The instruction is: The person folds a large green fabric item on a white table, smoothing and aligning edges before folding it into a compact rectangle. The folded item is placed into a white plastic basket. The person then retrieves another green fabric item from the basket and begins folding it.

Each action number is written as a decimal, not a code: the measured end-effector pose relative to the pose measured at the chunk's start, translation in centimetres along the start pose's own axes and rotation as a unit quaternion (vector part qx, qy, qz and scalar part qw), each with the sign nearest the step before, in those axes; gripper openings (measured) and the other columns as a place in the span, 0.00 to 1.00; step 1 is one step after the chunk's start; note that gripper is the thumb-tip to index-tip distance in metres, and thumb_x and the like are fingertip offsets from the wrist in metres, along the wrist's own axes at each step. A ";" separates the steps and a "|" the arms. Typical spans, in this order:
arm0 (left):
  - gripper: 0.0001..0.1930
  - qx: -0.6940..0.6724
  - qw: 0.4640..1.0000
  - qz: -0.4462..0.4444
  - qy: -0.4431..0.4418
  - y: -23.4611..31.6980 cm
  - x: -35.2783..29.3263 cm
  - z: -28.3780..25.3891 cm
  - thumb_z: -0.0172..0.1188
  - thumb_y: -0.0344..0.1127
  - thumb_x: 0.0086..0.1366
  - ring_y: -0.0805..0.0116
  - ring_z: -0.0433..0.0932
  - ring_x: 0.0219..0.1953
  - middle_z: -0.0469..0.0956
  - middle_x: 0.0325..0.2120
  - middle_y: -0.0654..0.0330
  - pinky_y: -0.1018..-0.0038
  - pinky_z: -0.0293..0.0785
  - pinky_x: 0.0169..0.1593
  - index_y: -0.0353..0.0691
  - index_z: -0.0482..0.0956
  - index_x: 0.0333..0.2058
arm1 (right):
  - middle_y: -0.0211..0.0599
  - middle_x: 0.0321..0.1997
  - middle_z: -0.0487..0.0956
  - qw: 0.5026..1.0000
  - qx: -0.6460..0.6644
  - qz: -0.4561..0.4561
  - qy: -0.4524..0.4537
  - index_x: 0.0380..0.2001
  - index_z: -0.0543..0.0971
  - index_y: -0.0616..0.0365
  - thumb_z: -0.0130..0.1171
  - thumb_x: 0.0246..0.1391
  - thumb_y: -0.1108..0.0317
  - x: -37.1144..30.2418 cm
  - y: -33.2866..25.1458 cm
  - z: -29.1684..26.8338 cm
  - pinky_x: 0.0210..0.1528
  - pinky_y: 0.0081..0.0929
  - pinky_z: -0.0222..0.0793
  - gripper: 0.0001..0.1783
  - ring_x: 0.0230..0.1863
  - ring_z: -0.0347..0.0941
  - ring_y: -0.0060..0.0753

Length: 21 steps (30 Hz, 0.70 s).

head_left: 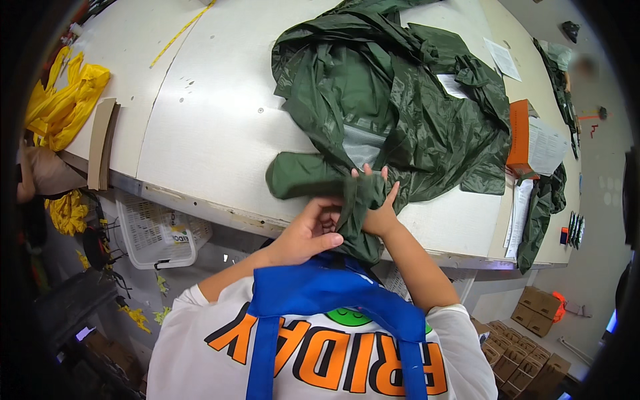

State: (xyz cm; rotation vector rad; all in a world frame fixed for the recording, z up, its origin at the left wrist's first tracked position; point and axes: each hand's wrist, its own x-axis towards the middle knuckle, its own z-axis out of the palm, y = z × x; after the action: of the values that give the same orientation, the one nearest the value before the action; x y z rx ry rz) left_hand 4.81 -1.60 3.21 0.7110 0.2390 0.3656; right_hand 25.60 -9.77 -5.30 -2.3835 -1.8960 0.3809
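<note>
Dark green, shiny fabric (363,243) bunches between my two hands at the table's near edge. My left hand (308,231) is curled against its left side, with the thumb along the cloth. My right hand (382,212) holds the same cloth from the right; it crosses the palm, and several fingertips show above it. Just left of my hands lies a rolled green fabric bundle (299,175), joined to or touching the held cloth. Beyond them a large green rain garment (440,127) is spread in folds, with a grey mesh panel (363,143) showing.
Yellow fabric (73,100) and a brown cardboard piece (102,143) lie at the left, near another person's arm (27,175). A yellow tape measure (180,37) lies farther back. At right stands an orange box (519,137) with papers. Below are a white basket (157,233) and cartons (517,357).
</note>
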 end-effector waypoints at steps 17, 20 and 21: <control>0.22 -0.298 0.948 -0.107 0.009 -6.7 4.4 -1.8 0.50 0.39 0.69 0.64 0.74 0.50 0.72 0.51 0.57 0.67 0.73 0.52 0.40 0.64 0.58 | 0.40 0.54 0.71 0.722 0.625 0.225 0.195 0.56 0.67 0.64 0.51 0.60 0.67 -5.6 5.3 -6.3 0.55 0.30 0.64 0.22 0.50 0.70 0.35; 0.22 -0.132 0.990 -0.024 0.052 -8.0 6.0 -0.2 0.50 0.38 0.68 0.64 0.74 0.49 0.72 0.51 0.57 0.68 0.72 0.53 0.39 0.64 0.59 | 0.40 0.55 0.70 0.646 0.724 0.094 0.222 0.58 0.64 0.64 0.46 0.62 0.70 -7.7 -0.8 -7.2 0.56 0.29 0.64 0.21 0.52 0.69 0.33; 0.22 -0.075 0.995 0.005 0.067 -8.4 6.3 0.3 0.50 0.38 0.68 0.64 0.74 0.49 0.72 0.51 0.57 0.68 0.71 0.53 0.39 0.64 0.59 | 0.37 0.52 0.70 0.669 0.695 0.060 0.257 0.58 0.64 0.63 0.48 0.61 0.72 -7.3 -1.2 -7.2 0.53 0.24 0.65 0.22 0.50 0.69 0.27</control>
State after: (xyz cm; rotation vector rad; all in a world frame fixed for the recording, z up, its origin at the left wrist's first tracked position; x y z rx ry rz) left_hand 12.73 -5.04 -2.75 0.5415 0.3310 0.4360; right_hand 24.70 -15.88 3.00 -1.2463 -0.5997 0.6979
